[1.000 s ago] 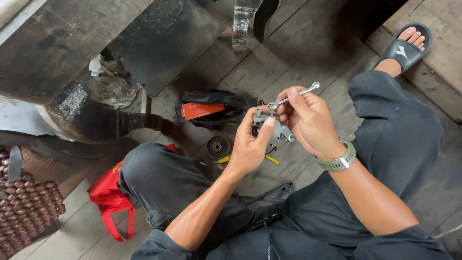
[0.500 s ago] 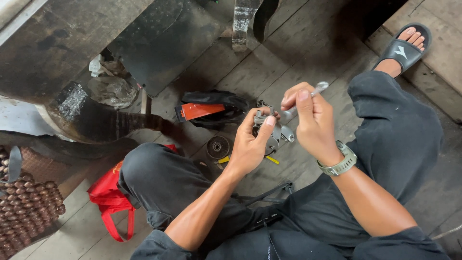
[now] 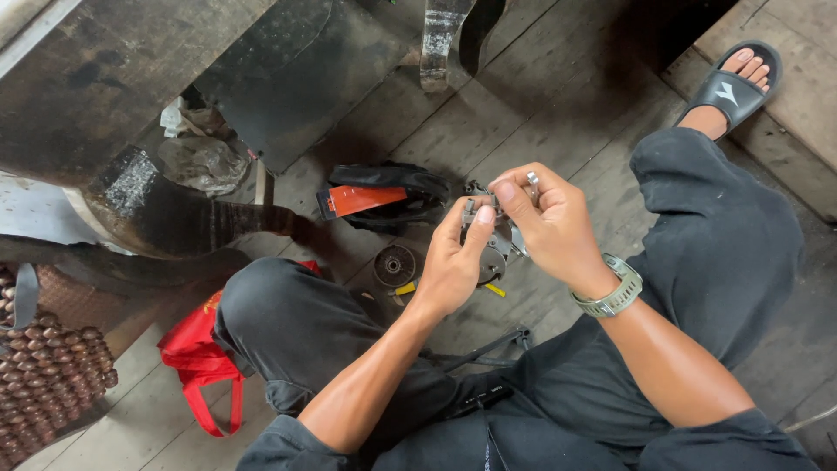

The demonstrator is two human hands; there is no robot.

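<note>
Head view. Grey metal machine part (image 3: 495,240), compact, irregular and greasy, held above the wooden plank floor (image 3: 558,96) between both hands. Left hand (image 3: 455,262) is clamped round its near side, thumb up. Right hand (image 3: 549,222) pinches a slim silver metal wrench (image 3: 532,181) at its top. Just below the grip: dark round abrasive disc (image 3: 395,264). Beyond it: black-and-orange tool body (image 3: 379,198).

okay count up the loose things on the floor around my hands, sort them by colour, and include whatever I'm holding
Grey metal: 2, the metal part held by left hand and right hand, and the wrench in the right hand
Black and orange: 1, the tool casing
Dark round: 1, the grinding disc
Red: 1, the red bag
Yellow: 2, small yellow bits
Total: 7
</note>
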